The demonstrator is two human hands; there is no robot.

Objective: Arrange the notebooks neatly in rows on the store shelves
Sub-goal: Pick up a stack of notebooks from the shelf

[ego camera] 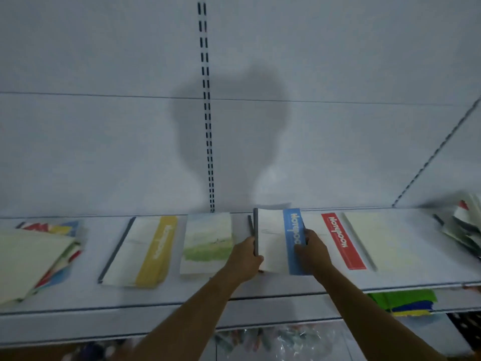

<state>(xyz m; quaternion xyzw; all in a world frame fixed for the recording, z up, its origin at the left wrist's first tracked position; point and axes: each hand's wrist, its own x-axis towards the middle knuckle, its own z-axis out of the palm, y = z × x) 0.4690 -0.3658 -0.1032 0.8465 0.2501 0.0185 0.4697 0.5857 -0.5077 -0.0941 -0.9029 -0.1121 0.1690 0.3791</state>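
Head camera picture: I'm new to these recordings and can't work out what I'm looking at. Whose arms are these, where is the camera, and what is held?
There is no machine. A person wears the camera on their head, so it looks down along their own arms at a white store shelf. Both hands grip one blue-banded notebook: the left hand at its spine side, the right hand at its blue edge. Beside it lie a yellow-banded notebook, a green landscape notebook and a red-banded notebook. Untidy piles sit at both ends.

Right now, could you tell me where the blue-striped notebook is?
Mid-shelf, held by both hands, the blue-striped notebook sits between the green notebook and the red-striped one.
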